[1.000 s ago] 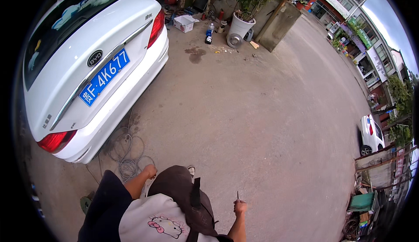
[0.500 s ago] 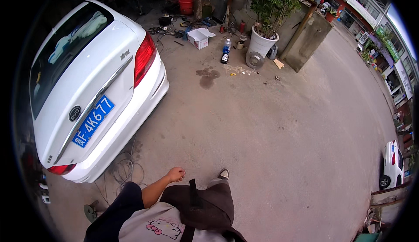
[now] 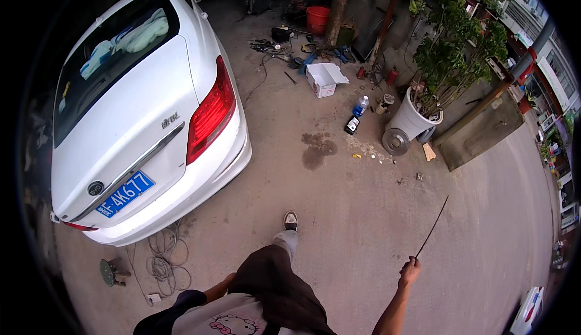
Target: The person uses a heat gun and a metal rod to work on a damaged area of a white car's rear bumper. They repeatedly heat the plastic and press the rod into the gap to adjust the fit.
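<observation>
My right hand (image 3: 410, 271) is closed around one end of a thin dark rod (image 3: 433, 224), which slants up and to the right over the ground. My left arm (image 3: 216, 291) hangs by my side, and its hand is mostly hidden behind the dark apron (image 3: 272, 280), so its fingers do not show. One shoe (image 3: 290, 221) is planted ahead of me on the concrete. To the left stands a white car (image 3: 139, 111), its rear toward me, apart from both hands.
An open white box (image 3: 324, 80), a bottle of blue liquid (image 3: 361, 106) and a black container (image 3: 351, 124) stand ahead. Right of them is a potted plant (image 3: 411, 117) with a metal disc (image 3: 396, 142) leaning on it. Coiled hose (image 3: 164, 265) and a small stool (image 3: 112, 272) lie left.
My right hand has come into view with the rod. The left hand has swung back behind the apron. My view has shifted forward and left, bringing the box and plant lower.
</observation>
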Demonstrator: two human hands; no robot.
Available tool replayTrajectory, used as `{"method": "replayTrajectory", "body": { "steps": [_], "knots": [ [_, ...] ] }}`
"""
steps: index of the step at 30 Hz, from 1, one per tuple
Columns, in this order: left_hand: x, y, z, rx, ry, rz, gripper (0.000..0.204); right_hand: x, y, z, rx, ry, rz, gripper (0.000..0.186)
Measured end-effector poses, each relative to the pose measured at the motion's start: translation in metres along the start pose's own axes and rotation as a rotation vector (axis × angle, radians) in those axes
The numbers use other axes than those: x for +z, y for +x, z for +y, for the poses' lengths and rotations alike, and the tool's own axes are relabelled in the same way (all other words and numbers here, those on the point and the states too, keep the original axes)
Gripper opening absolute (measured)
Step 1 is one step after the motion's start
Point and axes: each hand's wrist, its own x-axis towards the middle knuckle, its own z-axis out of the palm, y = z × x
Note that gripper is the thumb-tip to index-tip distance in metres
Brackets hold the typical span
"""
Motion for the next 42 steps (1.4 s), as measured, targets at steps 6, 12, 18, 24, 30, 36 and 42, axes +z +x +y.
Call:
{"method": "replayTrajectory", "body": {
  "steps": [6, 12, 18, 24, 30, 36, 42],
  "knots": [
    [-0.034, 0.132, 0.221, 0.277, 0.653, -0.131, 0.024, 0.133, -0.006, 0.023, 0.381, -0.361, -0.690, 0.016],
    [-0.146, 0.151, 0.489, 0.332, -0.626, 0.044, 0.019, 0.233, -0.017, 0.021, 0.528, -0.873, -1.016, 0.019],
    [-0.163, 0.223, 0.566, 0.298, -0.623, 0.084, 0.019, 0.315, 0.120, -0.022, 0.600, -0.676, -0.747, 0.020],
    [-0.147, 0.309, 0.423, 0.028, 0.546, 0.018, 0.032, 0.427, 0.255, -0.052, 0.828, -0.640, -0.773, 0.022],
    [-0.172, 0.327, 0.575, -0.102, -0.576, 0.251, 0.008, 0.625, 0.520, -0.205, -0.459, -0.914, -0.611, 0.016],
    [-0.210, 0.424, 0.516, -0.010, -0.806, 0.333, 0.017, 0.883, 0.405, -0.496, -0.417, 0.131, -0.784, 0.025],
    [-0.333, 0.551, 0.613, 0.010, -0.150, 0.211, 0.023, 0.958, 0.401, -0.469, -0.517, -0.889, -0.988, 0.020]
  ]
}}
